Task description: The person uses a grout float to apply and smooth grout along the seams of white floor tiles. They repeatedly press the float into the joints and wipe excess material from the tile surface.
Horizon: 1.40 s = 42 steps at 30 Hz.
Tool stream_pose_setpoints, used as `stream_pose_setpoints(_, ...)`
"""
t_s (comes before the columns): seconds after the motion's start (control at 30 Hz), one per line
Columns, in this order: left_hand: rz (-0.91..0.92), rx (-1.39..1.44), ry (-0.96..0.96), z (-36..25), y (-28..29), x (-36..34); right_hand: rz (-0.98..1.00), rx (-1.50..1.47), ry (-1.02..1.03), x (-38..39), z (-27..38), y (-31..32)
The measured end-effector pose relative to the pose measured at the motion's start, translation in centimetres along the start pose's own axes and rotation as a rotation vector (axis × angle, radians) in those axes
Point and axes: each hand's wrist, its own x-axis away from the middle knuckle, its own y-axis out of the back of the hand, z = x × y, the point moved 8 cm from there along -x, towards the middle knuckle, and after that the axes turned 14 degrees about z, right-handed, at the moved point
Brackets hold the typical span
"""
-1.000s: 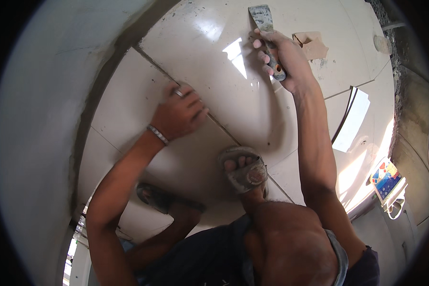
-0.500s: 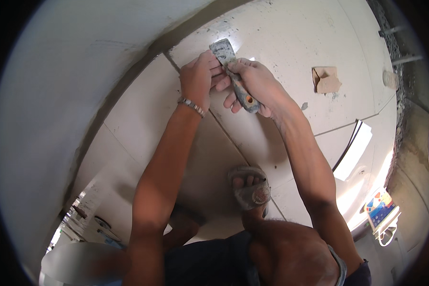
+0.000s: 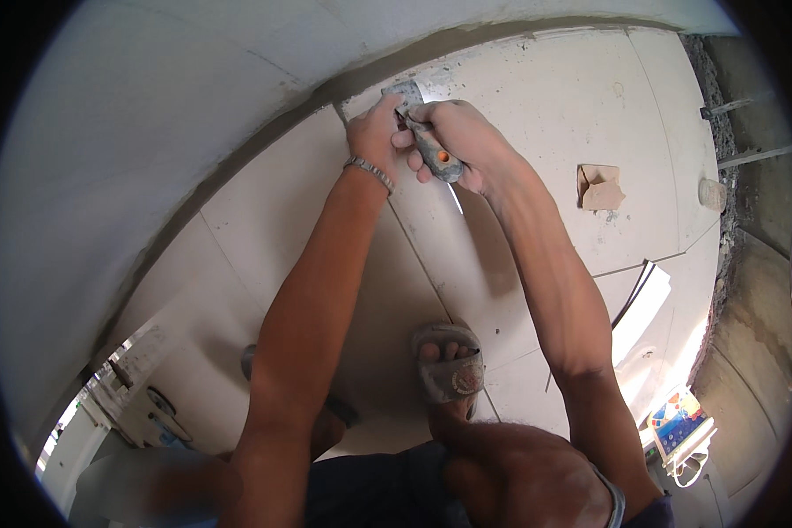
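My right hand (image 3: 473, 139) grips a putty knife (image 3: 435, 157) by its worn, grey-smeared handle, which has an orange-rimmed hole near the end. The wide metal blade, caked with grey material, points up and left toward the base of the wall. My left hand (image 3: 375, 136), with a metal-link bracelet on its wrist, is closed about the blade's left edge. Its fingers are partly hidden behind the blade. Both hands are above the pale floor tiles (image 3: 299, 194), close to the grey strip along the wall.
A pale wall (image 3: 194, 106) curves along the left and top. On the right lie a torn brown cardboard piece (image 3: 600, 188), a small round container (image 3: 713, 195), white strips (image 3: 641, 308) and a colourful bag (image 3: 680, 427). A rough broken edge (image 3: 706, 84) borders the floor. My sandalled foot (image 3: 449, 363) stands below.
My left hand has closed in around the blade, covering more of it. The putty knife has tilted and turned slightly in my right hand. The view has shifted, showing more of the wall's base.
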Motion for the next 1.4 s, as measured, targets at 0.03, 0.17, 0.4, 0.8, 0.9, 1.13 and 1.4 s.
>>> stream_pose_setpoints(0.03, 0.004, 0.009, 0.008, -0.1, -0.4, 0.3, -0.016, 0.004, 0.006, -0.2, 0.0, 0.3)
stream_pose_setpoints(0.17, -0.083, -0.003, -0.012, 0.2, -0.3, 0.5, -0.017, 0.035, -0.017, 0.1, 0.5, 0.5)
stream_pose_setpoints(0.4, -0.031, -0.091, 0.025, 0.2, -2.3, 2.8, -0.052, 0.023, -0.002, 0.4, -0.2, 1.9)
stream_pose_setpoints(0.8, -0.036, -0.023, -0.038, 2.0, -3.0, 1.2, -0.034, 0.009, -0.032, 2.3, 1.4, 2.2)
stream_pose_setpoints(0.9, -0.039, 0.005, -0.123, 1.9, -2.6, -0.5, 0.007, -0.001, -0.018, 1.9, 1.7, 2.1)
stream_pose_setpoints(1.13, -0.054, -0.014, -0.105, 1.2, -3.0, 0.4, 0.014, -0.057, -0.011, 0.7, 0.5, 2.6)
stream_pose_setpoints(1.4, -0.042, 0.000, -0.109, 1.3, -2.9, -0.4, 0.025, -0.021, -0.041, 0.4, 1.7, 2.8)
